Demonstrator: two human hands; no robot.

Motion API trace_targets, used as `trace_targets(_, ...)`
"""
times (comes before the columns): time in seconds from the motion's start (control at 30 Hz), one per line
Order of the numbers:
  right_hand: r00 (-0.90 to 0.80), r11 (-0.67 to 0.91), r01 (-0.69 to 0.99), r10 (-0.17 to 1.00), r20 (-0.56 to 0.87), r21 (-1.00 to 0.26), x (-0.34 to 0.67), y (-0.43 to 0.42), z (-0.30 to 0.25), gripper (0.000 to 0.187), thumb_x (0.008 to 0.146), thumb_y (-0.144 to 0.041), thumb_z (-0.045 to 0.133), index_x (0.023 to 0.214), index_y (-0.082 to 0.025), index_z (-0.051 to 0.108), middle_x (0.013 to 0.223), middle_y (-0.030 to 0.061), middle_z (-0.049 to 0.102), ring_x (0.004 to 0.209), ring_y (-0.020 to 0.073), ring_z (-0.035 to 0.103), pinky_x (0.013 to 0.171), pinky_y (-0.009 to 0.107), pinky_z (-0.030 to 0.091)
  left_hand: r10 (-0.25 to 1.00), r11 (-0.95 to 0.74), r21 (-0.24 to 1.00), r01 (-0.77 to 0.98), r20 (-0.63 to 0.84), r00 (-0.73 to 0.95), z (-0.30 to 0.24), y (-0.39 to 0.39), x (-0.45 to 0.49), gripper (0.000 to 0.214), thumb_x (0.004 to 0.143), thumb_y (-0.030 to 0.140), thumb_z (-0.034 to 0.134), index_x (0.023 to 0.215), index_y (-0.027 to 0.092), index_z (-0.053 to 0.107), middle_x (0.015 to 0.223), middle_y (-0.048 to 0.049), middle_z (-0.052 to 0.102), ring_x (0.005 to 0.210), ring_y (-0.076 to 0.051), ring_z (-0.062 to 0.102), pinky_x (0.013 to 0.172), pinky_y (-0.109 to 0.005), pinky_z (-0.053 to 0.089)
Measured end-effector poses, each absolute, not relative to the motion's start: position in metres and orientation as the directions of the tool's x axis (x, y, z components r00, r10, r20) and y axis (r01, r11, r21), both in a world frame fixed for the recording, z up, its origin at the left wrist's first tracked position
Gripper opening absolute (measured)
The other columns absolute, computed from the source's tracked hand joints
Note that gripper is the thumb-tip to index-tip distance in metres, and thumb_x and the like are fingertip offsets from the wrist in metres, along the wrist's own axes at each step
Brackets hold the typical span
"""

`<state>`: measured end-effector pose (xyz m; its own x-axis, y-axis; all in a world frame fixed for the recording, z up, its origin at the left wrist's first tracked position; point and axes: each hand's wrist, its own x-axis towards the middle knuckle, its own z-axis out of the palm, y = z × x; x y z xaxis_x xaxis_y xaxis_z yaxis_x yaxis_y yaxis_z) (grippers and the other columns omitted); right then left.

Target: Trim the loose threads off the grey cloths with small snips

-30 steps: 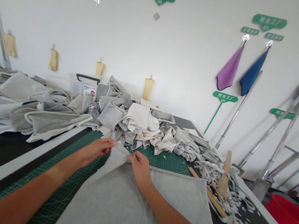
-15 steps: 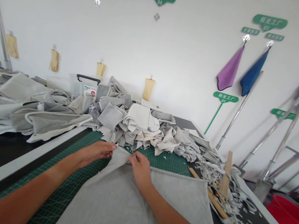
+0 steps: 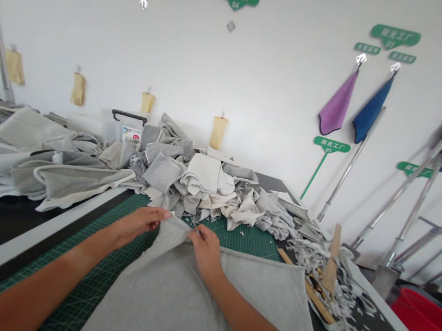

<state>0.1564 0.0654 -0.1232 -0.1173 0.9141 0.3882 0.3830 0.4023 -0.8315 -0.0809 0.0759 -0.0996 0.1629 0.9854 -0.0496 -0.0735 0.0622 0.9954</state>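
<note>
Because the left hand (image 3: 137, 224) and the right hand (image 3: 206, 251) each pinch the top of a big soft gray cloth (image 3: 173, 311), it rises in a small peak between them, over a green cutting mat (image 3: 252, 243) under the hands.

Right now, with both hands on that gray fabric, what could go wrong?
The left hand and right hand hold the gray fabric at a raised fold, so a hard pull might skew it. Its right edge lies close to loose scraps, which could catch on it. The heaped pile could slump onto the cutting mat.
</note>
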Motion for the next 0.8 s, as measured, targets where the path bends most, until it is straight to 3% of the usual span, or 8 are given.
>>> trace_targets(0.2,-0.119,0.403,0.383,0.914,0.388,-0.831,0.156,0.065,-0.122,0.022,0.082,-0.03,0.052,0.064,-0.018,0.049,0.064,-0.0046,0.044,0.066,0.0121,0.042,0.06,0.024,0.024,0.981,0.123,0.983,-0.139,-0.099,0.169,-0.102,0.078,-0.082,0.027,0.072,0.034,0.084,0.088,0.015,0.074,0.08,-0.0017,0.063,0.066,-0.01,0.051,0.063,-0.019,0.043)
trace_targets(0.4,-0.108,0.397,0.372,0.916,0.386,-0.839,0.156,0.067,-0.125,0.021,0.082,-0.029,0.052,0.065,-0.019,0.048,0.064,-0.0052,0.042,0.065,0.0119,0.04,0.06,0.024,0.023,0.967,0.146,0.969,-0.201,-0.097,0.236,-0.092,0.071,-0.08,0.03,0.075,0.037,0.083,0.093,0.016,0.073,0.095,-0.0072,0.069,0.087,-0.016,0.062,0.082,-0.024,0.05)
trace_targets(0.5,-0.102,0.397,0.37,0.916,0.388,-0.84,0.156,0.068,-0.127,0.021,0.083,-0.029,0.053,0.065,-0.019,0.048,0.064,-0.0053,0.042,0.065,0.012,0.04,0.06,0.024,0.023,0.97,0.129,0.97,-0.204,-0.081,0.228,-0.091,0.071,-0.08,0.035,0.075,0.038,0.083,0.1,0.016,0.073,0.094,-0.0068,0.067,0.082,-0.016,0.06,0.081,-0.025,0.049)
trace_targets(0.63,-0.102,0.397,0.371,0.916,0.388,-0.839,0.156,0.067,-0.126,0.022,0.083,-0.029,0.054,0.064,-0.019,0.049,0.063,-0.0055,0.042,0.064,0.0118,0.04,0.06,0.024,0.023,0.991,0.038,0.994,-0.099,-0.025,0.131,-0.094,0.074,-0.081,0.038,0.073,0.041,0.083,0.097,0.014,0.072,0.076,-0.001,0.059,0.066,-0.012,0.049,0.068,-0.022,0.042)
trace_targets(0.8,-0.085,0.403,0.375,0.911,0.403,-0.834,0.156,0.065,-0.122,0.022,0.085,-0.033,0.057,0.069,-0.019,0.056,0.063,-0.0054,0.044,0.064,0.0124,0.041,0.059,0.024,0.025,0.994,-0.094,0.987,0.129,0.085,0.07,-0.092,0.069,-0.077,0.044,0.076,0.053,0.075,0.097,0.014,0.074,0.072,0.0005,0.059,0.065,-0.013,0.046,0.064,-0.023,0.036)
